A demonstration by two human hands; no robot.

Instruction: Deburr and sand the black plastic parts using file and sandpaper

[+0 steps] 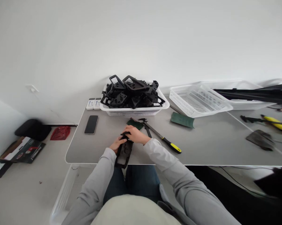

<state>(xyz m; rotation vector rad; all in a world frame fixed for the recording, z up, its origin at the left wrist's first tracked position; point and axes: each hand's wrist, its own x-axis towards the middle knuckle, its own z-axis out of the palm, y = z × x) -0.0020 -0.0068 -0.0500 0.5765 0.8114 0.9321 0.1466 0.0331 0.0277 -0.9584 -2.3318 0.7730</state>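
A black plastic frame-like part [125, 153] is held at the table's front edge, its near end jutting over my lap. My left hand [116, 144] grips its left side near the far end. My right hand [135, 135] is closed on the far end from the right, fingers curled over it; whether a small thing is under those fingers is hidden. Just beyond my hands lies a dark green sheet [135, 123], perhaps sandpaper. Beside my right hand are a black caliper [146, 127] and a file with a yellow-and-black handle [173, 147].
A white basket [133, 112] heaped with similar black parts [131, 93] stands against the wall. Rightward are a curled green sheet [182, 120], white baskets [199, 100], a grey cloth [260, 139] and a yellow tool [277, 122]. A phone [91, 124] lies at left.
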